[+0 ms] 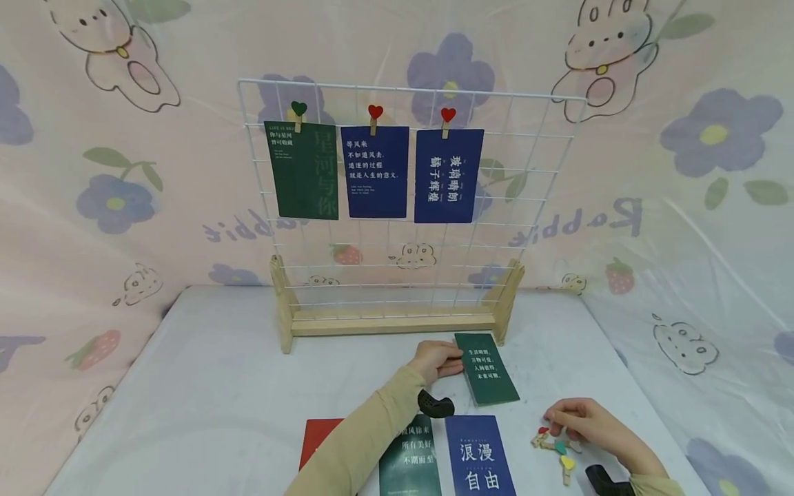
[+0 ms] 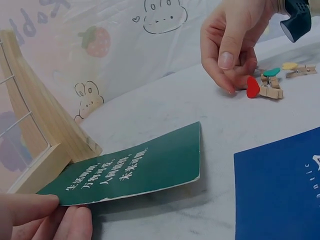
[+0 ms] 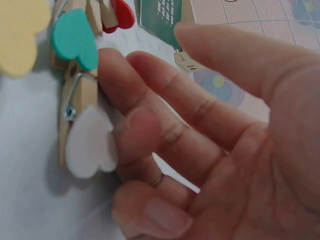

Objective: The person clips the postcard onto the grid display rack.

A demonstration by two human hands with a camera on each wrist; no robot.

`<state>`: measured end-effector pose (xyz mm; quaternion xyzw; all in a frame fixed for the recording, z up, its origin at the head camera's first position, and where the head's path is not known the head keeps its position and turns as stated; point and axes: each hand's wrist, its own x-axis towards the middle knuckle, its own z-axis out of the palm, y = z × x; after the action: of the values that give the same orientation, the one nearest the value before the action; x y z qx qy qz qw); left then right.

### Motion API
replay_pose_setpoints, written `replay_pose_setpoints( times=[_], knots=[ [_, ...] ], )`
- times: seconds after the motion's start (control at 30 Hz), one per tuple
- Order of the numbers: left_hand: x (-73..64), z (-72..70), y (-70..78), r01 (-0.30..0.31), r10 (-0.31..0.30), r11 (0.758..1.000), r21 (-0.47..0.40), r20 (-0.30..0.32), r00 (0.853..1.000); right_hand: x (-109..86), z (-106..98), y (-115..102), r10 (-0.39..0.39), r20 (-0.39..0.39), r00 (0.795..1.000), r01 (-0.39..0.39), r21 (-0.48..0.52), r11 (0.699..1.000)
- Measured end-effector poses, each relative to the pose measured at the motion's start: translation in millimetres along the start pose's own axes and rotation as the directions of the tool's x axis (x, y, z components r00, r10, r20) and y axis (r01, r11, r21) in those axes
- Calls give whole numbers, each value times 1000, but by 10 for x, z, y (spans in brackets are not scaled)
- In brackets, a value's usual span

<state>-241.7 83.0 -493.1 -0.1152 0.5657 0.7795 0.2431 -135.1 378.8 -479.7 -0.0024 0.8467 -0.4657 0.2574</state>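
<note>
Between thumb and fingers, my left hand [image 1: 437, 359] pinches the left edge of a dark green card [image 1: 486, 370] with white lettering. In the left wrist view the card's near end is tilted up off the table. My right hand [image 1: 589, 421] is over a small group of wooden clothespins, its fingers loosely bent and holding nothing. These clothespins carry hearts: a red heart [image 2: 253, 87], a teal heart [image 3: 75, 39], a yellow heart [image 1: 567, 463] and a white heart [image 3: 91, 142]. Fingertips of the right hand are right at the teal and white ones.
A white wire grid [image 1: 397, 258] on a wooden stand [image 1: 397, 324] holds a green card [image 1: 304, 172] and two blue cards [image 1: 375, 172], each clipped by a heart clothespin. On the table [image 1: 205, 372] lie a red card [image 1: 318, 437], a green card [image 1: 412, 468] and a blue card [image 1: 480, 458].
</note>
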Motion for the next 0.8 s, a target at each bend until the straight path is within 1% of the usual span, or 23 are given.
replay_pose_setpoints(
  times=[0.13, 0.33, 0.43, 0.6, 0.7, 0.8],
  knots=[
    [11, -40, -10, 5, -5, 1000, -16, 1, 1000, 9, -3, -6, 1, 2, 1000, -1, 3, 1000],
    [-45, -106, -10, -14, 15, 1000, -9, 13, 1000, 27, 14, -4, -47, 30, 998, 47, 6, 999],
    [-79, -126, 9, -31, 32, 999, -16, 16, 999, 40, 20, -11, -55, 36, 998, 55, -4, 998],
    [-145, -131, 43, -90, 90, 996, -10, 17, 996, 49, 45, -27, -17, 26, 1000, 18, -30, 999],
    [-187, -117, 84, -138, 138, 990, 7, 23, 990, 59, 66, -42, -2, 16, 1000, 3, -45, 999],
    [-227, -87, 148, -181, 180, 983, 34, 35, 983, 74, 82, -51, -8, 9, 1000, 9, -63, 998]
  ],
)
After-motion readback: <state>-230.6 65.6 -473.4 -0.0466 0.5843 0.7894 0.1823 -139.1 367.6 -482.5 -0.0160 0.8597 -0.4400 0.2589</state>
